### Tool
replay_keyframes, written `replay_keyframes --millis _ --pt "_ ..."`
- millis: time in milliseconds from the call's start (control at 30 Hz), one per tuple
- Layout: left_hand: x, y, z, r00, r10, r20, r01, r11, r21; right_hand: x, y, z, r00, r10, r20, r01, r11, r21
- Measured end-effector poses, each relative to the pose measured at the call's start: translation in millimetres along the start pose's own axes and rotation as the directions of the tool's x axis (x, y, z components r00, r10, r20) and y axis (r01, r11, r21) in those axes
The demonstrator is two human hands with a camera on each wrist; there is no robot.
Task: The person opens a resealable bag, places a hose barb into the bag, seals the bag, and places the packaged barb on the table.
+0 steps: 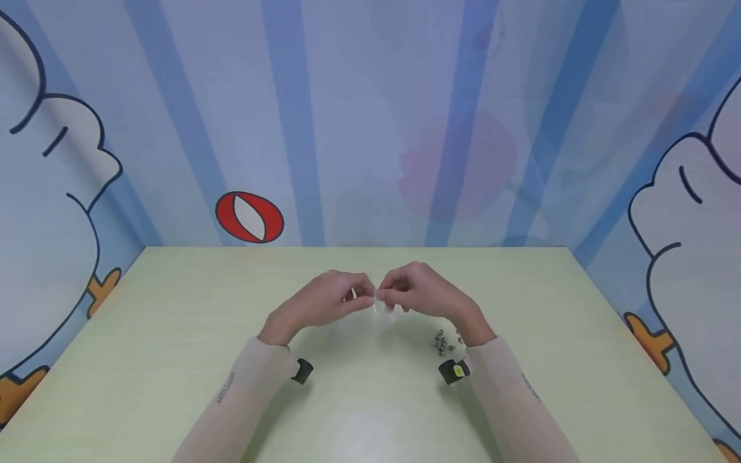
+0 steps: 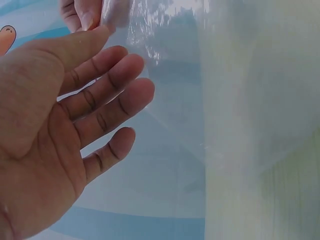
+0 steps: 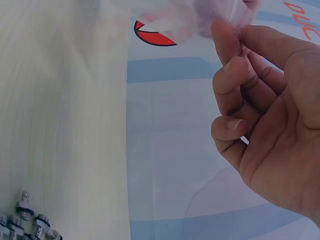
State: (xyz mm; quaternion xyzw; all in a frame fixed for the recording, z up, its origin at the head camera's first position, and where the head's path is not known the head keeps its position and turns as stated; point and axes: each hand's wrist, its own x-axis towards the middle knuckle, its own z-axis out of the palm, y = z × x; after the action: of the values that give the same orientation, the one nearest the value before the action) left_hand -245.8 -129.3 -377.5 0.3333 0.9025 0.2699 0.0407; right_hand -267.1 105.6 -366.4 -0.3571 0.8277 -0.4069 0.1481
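Note:
A clear plastic bag [image 1: 382, 308] hangs between the two hands over the middle of the table. At its upper edge my left hand [image 1: 330, 299] pinches it between thumb and index finger, the other fingers loosely bent in the left wrist view. Right beside that, my right hand [image 1: 431, 292] also pinches the bag's edge. In the right wrist view the thumb and index finger of the right hand [image 3: 280, 110] meet on the film, its remaining fingers curled. The bag [image 2: 165, 35] looks thin and see-through; whether its mouth is parted cannot be told.
Several small metal fittings [image 1: 442, 344] with dark rings lie in a loose pile on the pale table [image 1: 191, 334], near the right wrist. Behind the table's far edge stands a blue striped backdrop [image 1: 359, 128] with printed cartoon figures.

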Motion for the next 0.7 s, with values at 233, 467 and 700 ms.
replay_keyframes --millis 233,467,700 --pt "0.2 1.7 -2.3 1.000 0.023 0.006 -0.023 0.998 -0.053 0.9 -2.4 3.9 1.000 -0.006 0.012 0.006 0.998 0.055" --pt "-0.7 1.5 -2.4 0.998 0.058 0.022 -0.056 0.994 -0.096 0.3 -7.7 5.5 0.999 -0.035 0.017 0.034 0.997 0.067" --pt "-1.5 3.5 -4.1 0.998 0.064 0.019 -0.061 0.991 -0.121 1.4 -6.2 5.4 0.998 -0.055 0.019 0.054 0.997 0.060"
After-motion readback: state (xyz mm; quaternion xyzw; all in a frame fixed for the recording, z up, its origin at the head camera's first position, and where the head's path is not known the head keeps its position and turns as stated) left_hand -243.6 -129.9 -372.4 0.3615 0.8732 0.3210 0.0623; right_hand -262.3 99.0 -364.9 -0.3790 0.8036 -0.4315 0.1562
